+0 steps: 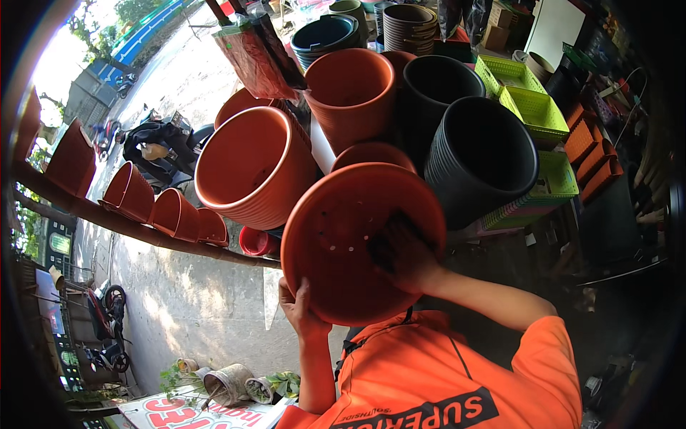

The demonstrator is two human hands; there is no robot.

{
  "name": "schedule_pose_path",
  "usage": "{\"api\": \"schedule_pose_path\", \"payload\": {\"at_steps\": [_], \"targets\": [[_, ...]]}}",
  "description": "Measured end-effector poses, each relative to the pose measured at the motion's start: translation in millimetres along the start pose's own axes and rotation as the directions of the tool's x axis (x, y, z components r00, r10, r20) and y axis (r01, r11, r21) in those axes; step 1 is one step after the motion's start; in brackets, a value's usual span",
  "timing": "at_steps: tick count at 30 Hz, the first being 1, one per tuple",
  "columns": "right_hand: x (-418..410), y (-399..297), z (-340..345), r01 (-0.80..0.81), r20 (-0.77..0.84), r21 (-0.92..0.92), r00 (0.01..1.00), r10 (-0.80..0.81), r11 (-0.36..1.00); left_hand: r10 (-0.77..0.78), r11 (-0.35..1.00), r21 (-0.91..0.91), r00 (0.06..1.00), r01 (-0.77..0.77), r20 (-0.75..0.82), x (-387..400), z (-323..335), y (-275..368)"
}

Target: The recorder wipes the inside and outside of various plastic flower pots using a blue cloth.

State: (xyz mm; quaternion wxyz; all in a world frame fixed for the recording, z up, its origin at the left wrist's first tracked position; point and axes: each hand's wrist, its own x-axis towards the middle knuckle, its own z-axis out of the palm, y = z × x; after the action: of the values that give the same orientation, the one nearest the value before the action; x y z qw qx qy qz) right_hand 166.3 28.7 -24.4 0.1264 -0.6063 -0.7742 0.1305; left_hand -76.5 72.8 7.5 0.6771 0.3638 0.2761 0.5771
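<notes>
A round terracotta-coloured plastic pot (343, 284) is tilted so that its inside and the small holes in its base show. My left hand (303, 308) grips its rim at the lower left, thumb over the edge. Inside the pot, my right hand (410, 252) presses a dark cloth (383, 249) against the wall, in shadow. Just beyond stand a stack of orange pots (257, 166), another tall orange pot (351, 102) and a stack of black pots (482, 155).
Small orange pots (177, 214) hang along a bamboo rail (134, 230) at the left. Green plastic baskets (536, 115) are stacked at the right. A bagged item (257, 59) hangs above the pots. Parked motorcycles (107, 322), a person on a motorcycle (161, 145) and potted plants (228, 383) are farther off.
</notes>
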Motion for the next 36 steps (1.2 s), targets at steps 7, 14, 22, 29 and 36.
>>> {"api": "schedule_pose_path", "payload": {"at_steps": [7, 14, 22, 29, 36], "targets": [[48, -86, 75, -0.159, -0.226, 0.756, 0.847, 0.481, 0.635, -0.085, 0.996, -0.034, 0.986, 0.081, -0.146, -4, 27, -39], [74, -112, 13, -0.054, 0.012, 0.998, 0.715, 0.699, 0.039, -0.082, 0.980, 0.155, 0.961, 0.126, -0.263, -7, 14, -73], [-9, -8, -3, 0.249, -0.253, 0.011, 0.938, -0.238, 0.968, 0.102, 0.986, 0.148, 0.969, -0.069, -0.227, 20, -11, 13], [22, -83, 37, 0.040, -0.413, -0.081, 0.908, -0.070, 0.996, 0.177, 0.971, 0.191, 0.968, -0.142, -0.177, 4, -6, -22], [34, -82, 14, -0.021, -0.015, 0.608, 0.999, 0.038, 0.793, 0.144, 0.969, 0.227, 0.970, -0.098, -0.196, -9, -15, -12]]}}
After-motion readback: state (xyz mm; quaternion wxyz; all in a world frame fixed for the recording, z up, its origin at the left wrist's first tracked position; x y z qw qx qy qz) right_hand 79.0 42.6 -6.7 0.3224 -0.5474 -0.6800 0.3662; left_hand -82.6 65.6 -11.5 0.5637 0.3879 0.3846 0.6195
